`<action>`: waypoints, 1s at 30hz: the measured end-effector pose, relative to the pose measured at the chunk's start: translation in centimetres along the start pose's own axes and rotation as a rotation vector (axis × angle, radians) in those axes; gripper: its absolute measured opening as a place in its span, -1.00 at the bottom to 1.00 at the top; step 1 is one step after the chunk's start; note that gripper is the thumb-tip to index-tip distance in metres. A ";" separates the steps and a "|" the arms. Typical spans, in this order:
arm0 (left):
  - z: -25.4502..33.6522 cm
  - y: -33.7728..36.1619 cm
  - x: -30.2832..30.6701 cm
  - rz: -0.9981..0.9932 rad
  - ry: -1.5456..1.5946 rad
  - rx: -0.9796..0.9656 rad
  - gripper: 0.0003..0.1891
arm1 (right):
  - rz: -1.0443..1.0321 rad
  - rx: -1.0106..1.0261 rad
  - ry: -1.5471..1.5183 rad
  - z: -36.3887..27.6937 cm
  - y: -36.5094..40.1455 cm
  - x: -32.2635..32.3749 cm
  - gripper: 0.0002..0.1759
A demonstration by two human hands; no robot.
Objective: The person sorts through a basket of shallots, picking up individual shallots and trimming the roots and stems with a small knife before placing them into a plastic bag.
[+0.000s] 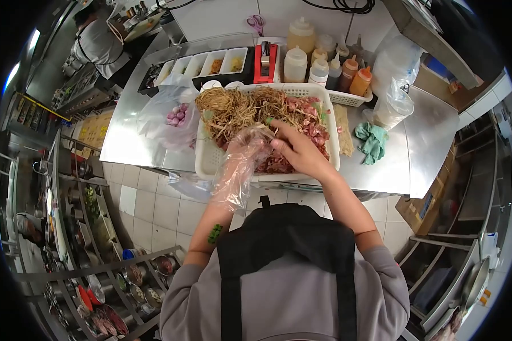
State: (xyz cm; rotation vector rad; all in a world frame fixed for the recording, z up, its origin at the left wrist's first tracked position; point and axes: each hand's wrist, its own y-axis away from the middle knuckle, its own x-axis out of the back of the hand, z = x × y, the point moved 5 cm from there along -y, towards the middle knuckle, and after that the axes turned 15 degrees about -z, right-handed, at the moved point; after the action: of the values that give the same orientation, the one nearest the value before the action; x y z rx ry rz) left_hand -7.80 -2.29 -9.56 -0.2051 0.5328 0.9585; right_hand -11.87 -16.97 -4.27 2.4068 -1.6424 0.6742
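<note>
A white plastic basket [209, 159] on the steel counter holds a tangle of dry brown roots or stalks [224, 111] at its left and reddish-pink pieces [316, 125] at its right. Over the basket's middle, my left hand [249, 145] wears a clear plastic glove; its fingers are curled close to my right hand, and what they hold, if anything, is hidden. My right hand [293, 146] is bare, with something green at one fingertip. Its thumb and forefinger are bent towards the left fingers, over the pieces; I cannot make out anything between them.
Left of the basket lies a clear bag with purple shallots [177, 115]. Behind stand food trays [213, 63], a red device [265, 62] and sauce bottles [296, 64]. A green cloth [372, 142] is at the right. Another person [99, 42] stands at the upper left.
</note>
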 end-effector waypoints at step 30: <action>1.0 0.4 0.0 0.093 -0.114 -0.081 -0.70 | -0.154 0.066 -0.161 -0.1 -1.5 0.3 -0.60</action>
State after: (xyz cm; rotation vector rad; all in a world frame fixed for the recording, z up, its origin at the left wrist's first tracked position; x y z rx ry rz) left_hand -7.79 -1.71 -8.65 -0.1989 0.4019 1.0771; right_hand -10.46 -16.60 -3.82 2.6646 -1.4902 0.5299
